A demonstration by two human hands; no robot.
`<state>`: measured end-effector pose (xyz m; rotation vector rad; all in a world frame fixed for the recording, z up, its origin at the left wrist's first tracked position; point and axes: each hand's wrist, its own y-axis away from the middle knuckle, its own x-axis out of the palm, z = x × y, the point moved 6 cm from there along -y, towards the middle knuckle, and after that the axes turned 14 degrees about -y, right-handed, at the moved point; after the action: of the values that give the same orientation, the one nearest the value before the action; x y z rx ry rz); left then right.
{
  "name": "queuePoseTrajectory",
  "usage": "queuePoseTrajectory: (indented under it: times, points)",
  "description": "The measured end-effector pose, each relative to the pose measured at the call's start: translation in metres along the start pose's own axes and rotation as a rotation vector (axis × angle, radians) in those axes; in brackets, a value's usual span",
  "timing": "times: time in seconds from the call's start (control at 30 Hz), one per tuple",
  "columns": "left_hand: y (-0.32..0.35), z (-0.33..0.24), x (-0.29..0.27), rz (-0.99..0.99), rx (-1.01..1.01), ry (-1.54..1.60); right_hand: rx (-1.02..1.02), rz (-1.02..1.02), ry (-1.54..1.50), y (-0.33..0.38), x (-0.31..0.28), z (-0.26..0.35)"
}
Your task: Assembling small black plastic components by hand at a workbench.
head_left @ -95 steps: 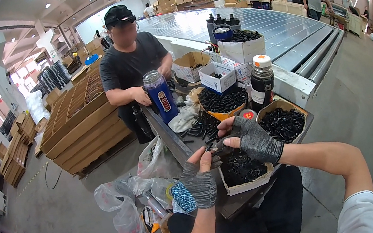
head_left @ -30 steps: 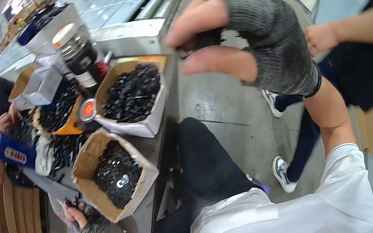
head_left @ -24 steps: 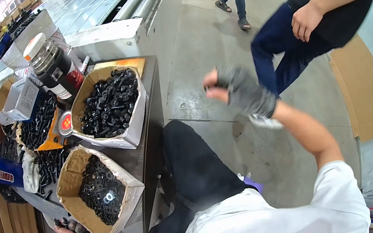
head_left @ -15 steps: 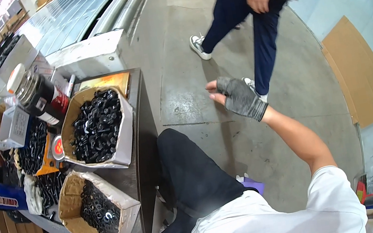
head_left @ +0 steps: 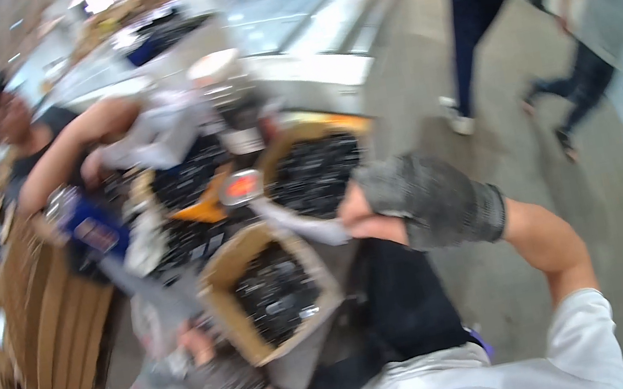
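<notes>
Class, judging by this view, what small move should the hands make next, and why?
Perhaps bring the right hand toward the left hand, beside the near box of black parts: they are well apart, and two-handed work would need them together.

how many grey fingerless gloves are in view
2: one on the left hand, left of the nearest cardboard box; one on the right hand, right of that box. Blur could hide others farther off.

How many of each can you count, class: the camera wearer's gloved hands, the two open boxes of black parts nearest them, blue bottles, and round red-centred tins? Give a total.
Left hand and right hand: 2
Nearer box and box behind it: 2
Blue bottle: 1
Round tin: 1
Total: 6
</notes>
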<state>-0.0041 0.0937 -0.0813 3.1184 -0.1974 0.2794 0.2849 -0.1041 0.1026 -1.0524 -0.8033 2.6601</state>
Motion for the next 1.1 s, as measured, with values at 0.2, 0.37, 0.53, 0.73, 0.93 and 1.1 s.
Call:
queuePoseTrajectory:
  times: [0.2, 0.37, 0.53, 0.73, 0.93, 1.1]
  points:
    - [0.020, -0.028, 0.013, 0.009, 0.003, 0.315, -0.089, 0.419, 0.018, -0.058, 0.090, 0.019]
    - [0.019, -0.027, 0.008, -0.036, 0.011, 0.300, -0.028, 0.719, 0.211, -0.077, 0.152, -0.011]
    - [0.018, -0.030, 0.011, -0.041, 0.041, 0.294, -0.038, 0.767, 0.272, -0.071, 0.175, -0.034]
    - [0.017, -0.035, 0.013, 0.023, 0.026, 0.299, 0.029, 0.747, 0.177, -0.082, 0.158, -0.033]
    - [0.021, -0.041, 0.014, 0.060, 0.033, 0.280, 0.449, 0.511, -0.477, -0.107, 0.144, -0.003]
    - [0.027, -0.057, 0.018, 0.076, 0.039, 0.339, 0.472, 0.411, -0.703, -0.112, 0.162, 0.007]
